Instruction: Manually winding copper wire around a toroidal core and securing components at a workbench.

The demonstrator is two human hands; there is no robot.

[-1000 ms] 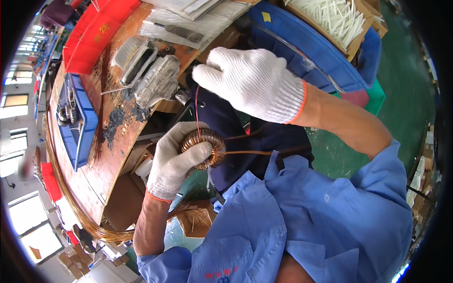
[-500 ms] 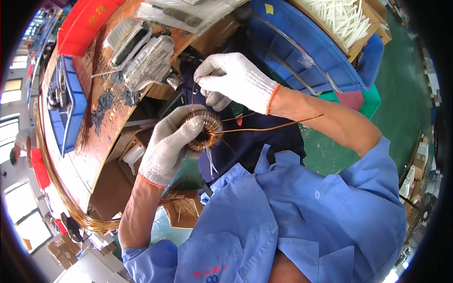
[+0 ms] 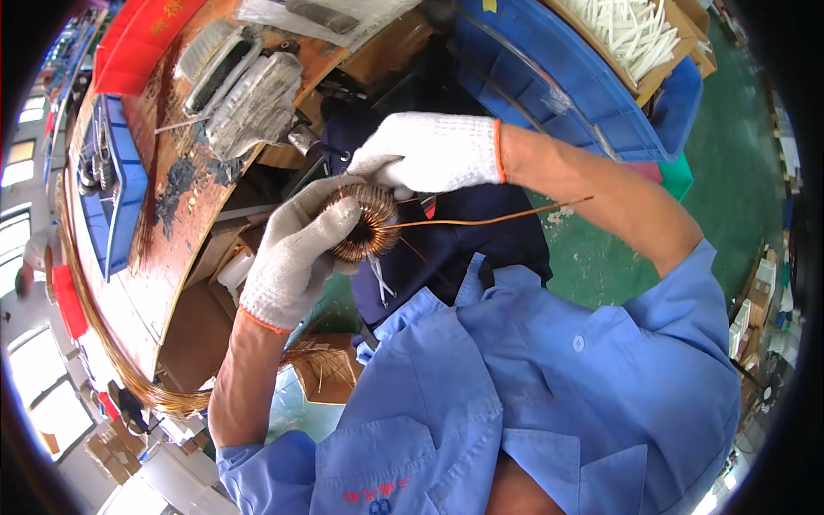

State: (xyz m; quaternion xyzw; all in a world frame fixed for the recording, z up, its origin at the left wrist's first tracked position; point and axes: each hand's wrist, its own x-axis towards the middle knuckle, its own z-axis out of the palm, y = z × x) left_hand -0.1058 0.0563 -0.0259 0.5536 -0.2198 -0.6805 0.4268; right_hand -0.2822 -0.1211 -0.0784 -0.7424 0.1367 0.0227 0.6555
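Observation:
My left hand (image 3: 292, 245), in a white knit glove, grips a ring-shaped copper coil (image 3: 380, 209) with the thumb across its face. From the coil a thick copper wire (image 3: 489, 222) sticks out to the right, and white strips (image 3: 379, 276) hang below it. My right hand (image 3: 433, 153), gloved too, is closed at the coil's upper edge. Its fingertips pinch a thin copper wire (image 3: 341, 183), of which only a short piece shows beside the left fingers.
A wooden workbench (image 3: 142, 300) on the left carries a plastic-wrapped metal device (image 3: 253, 107), a blue bin (image 3: 129, 202) and a red bin (image 3: 116, 64). Copper wires (image 3: 129, 373) bend along its edge. A large blue crate (image 3: 592, 94) and a box of white strips (image 3: 622, 39) stand upper right.
My right hand has come down and toward the coil, its fingers now against the coil's upper edge. The stretch of thin wire between hand and coil has shortened. My left hand keeps its grip.

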